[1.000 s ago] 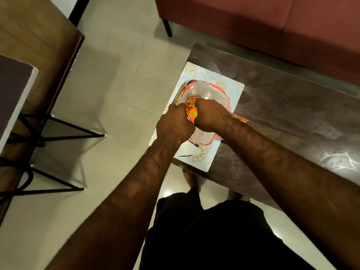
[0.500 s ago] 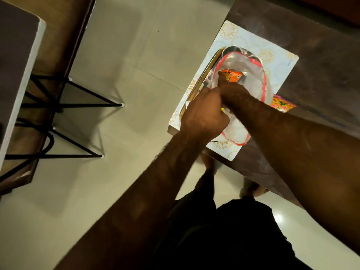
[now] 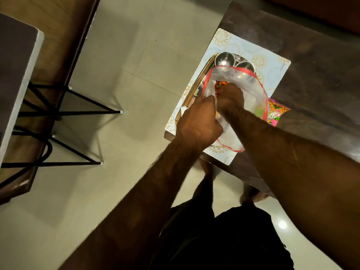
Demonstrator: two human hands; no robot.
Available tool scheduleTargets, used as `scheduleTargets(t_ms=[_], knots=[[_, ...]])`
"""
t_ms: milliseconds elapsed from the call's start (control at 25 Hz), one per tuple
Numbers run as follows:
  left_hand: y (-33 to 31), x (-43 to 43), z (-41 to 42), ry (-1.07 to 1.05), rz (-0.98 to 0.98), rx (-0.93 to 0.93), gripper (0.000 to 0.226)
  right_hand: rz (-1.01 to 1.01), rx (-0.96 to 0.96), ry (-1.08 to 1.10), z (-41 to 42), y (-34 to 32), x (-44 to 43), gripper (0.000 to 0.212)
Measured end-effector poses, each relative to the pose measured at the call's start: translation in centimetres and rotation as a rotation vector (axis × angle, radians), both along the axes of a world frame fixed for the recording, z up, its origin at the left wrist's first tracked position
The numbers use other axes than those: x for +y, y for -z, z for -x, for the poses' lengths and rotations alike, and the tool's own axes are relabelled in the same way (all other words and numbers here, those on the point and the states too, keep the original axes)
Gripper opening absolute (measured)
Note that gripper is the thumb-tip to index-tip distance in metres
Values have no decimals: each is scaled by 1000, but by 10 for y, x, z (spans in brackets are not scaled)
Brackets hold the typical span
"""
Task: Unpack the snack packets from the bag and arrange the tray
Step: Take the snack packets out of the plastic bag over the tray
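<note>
A clear plastic bag [image 3: 251, 88] with a red rim lies over a gold-edged tray [image 3: 196, 86] on a pale patterned placemat [image 3: 272, 69]. My left hand [image 3: 196, 123] pinches the bag's near-left edge. My right hand [image 3: 229, 96] reaches into the bag's mouth and closes on an orange snack packet [image 3: 220, 84], mostly hidden by the fingers. Two steel bowls [image 3: 224, 58] stand at the tray's far end. A pink and orange packet [image 3: 276, 114] lies to the right of the bag, partly under it.
The placemat sits at the corner of a dark wooden table [image 3: 321, 78]. To the left, across the tiled floor [image 3: 136, 75], stands a wooden table with black metal legs [image 3: 64, 112]. My legs and feet are below the table edge.
The camera tilted down and nearer. My right hand went from lifting an orange packet at the bag's mouth to lower inside the bag. My left hand keeps hold of the bag's edge.
</note>
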State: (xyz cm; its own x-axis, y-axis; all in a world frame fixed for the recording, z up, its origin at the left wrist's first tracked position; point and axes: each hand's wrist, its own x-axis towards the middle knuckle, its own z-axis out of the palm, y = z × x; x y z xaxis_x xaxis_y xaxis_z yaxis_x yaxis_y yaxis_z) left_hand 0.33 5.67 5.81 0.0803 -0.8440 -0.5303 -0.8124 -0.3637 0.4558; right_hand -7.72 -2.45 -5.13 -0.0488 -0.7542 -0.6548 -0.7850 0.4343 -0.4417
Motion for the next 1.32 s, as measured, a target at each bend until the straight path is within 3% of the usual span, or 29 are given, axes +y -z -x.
scheduleTargets(t_ms=[80, 320, 480, 600, 680, 800, 960, 1080, 1160, 1320], knots=[[-2, 0, 6, 26, -1, -45, 54, 73, 0, 69, 3, -7, 3, 53], [-11, 1, 16, 55, -23, -267, 63, 92, -41, 60, 9, -51, 20, 92], [-21, -3, 21, 19, -17, -239, 63, 172, 38, -19, 19, -95, 29, 75], [-32, -14, 17, -25, -111, -198, 68, 158, -36, -42, 29, -129, 37, 65], [-39, -22, 14, -28, -237, -131, 49, 237, 5, -133, 36, -153, 46, 55], [-44, -26, 11, -104, -325, 174, 27, 417, 70, -217, 44, -187, 57, 61], [-53, -26, 12, -435, -373, 468, 22, 507, -157, -67, 75, -210, 64, 56], [-50, -24, 22, -551, -286, 267, 15, 561, -336, 162, 114, -213, 68, 45], [-46, -18, 32, -519, -208, 130, 11, 573, -329, 236, 138, -206, 71, 41], [-40, -7, 63, -424, -123, 66, 29, 496, -265, 268, 176, -176, 86, 41]])
